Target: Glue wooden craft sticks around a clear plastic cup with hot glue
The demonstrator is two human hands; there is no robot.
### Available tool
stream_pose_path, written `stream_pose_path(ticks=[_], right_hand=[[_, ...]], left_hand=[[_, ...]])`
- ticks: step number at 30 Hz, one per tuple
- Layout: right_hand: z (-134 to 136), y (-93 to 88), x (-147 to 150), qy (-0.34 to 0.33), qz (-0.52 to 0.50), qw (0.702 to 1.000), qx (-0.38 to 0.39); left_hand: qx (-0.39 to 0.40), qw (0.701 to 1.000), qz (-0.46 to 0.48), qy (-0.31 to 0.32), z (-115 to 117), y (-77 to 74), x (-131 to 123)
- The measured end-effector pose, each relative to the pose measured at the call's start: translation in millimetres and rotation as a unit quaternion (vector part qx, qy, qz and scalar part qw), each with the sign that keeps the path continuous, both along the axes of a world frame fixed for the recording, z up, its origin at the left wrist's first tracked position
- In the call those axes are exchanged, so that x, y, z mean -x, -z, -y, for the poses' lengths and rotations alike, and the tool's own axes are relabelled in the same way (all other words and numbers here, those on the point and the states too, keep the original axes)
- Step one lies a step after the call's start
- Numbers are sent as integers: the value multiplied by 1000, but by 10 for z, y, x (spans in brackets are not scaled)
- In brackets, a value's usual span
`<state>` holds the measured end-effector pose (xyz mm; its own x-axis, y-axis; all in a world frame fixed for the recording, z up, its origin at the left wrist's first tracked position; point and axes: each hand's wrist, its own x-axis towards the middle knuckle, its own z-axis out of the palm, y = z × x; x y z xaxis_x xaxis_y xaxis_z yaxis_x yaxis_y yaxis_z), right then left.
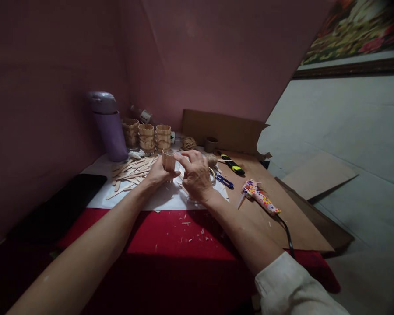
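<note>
My left hand [157, 175] is closed around a small cup made of wooden craft sticks [168, 162], held upright over the white paper [164, 197]. Its thumb stretches across the cup's lower part. At the cup's right edge is my right hand [195, 173], its index finger reaching the rim and the other fingers bent but apart. I see nothing gripped in it, though its palm side is hidden. Loose craft sticks [131, 173] lie in a pile left of my left hand. Just right of my right hand are the blue-handled scissors [225, 180].
Similar stick-covered cups [147, 138] stand behind, beside a purple bottle [110, 135]. On the cardboard [276, 232] at right lie a patterned glue gun [261, 197] with a black cord and a black-and-yellow cutter [233, 164]. Wood scraps dot the red cloth [170, 236].
</note>
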<state>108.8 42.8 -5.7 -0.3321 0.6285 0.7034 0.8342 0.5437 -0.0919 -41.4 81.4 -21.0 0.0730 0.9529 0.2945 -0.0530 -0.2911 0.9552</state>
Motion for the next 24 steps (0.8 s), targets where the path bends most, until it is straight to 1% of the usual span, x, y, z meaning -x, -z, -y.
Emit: stream_pose_path(ticks=[4,8,10,12,15,16,18,22,24], right_hand=[[-1,30,-27,8,-9,1000,6],[-15,97,-40,0,-87,996,20],[-25,137,-54,-11,-131,991,20],[-27,159,-81,-38,-168,985,17],[-6,144,-135,-100,-192,976,10],[5,129,-152,-119,-190,974,9],[24,94,-182,-147,-180,973,9],[27,41,-230,-195,-144,970,21],[13,29,-255,-215,-132,967,33]], left_hand=[[6,1000,-2,15,9,-10,2],[17,1000,18,1,-9,-3,12],[26,999,38,-3,-6,-26,20],[43,997,68,3,18,-75,27],[85,990,110,39,98,-171,22],[101,986,119,52,132,-202,13],[161,970,157,87,203,-256,-14],[203,949,216,110,314,-326,-88],[222,941,229,115,348,-344,-121]])
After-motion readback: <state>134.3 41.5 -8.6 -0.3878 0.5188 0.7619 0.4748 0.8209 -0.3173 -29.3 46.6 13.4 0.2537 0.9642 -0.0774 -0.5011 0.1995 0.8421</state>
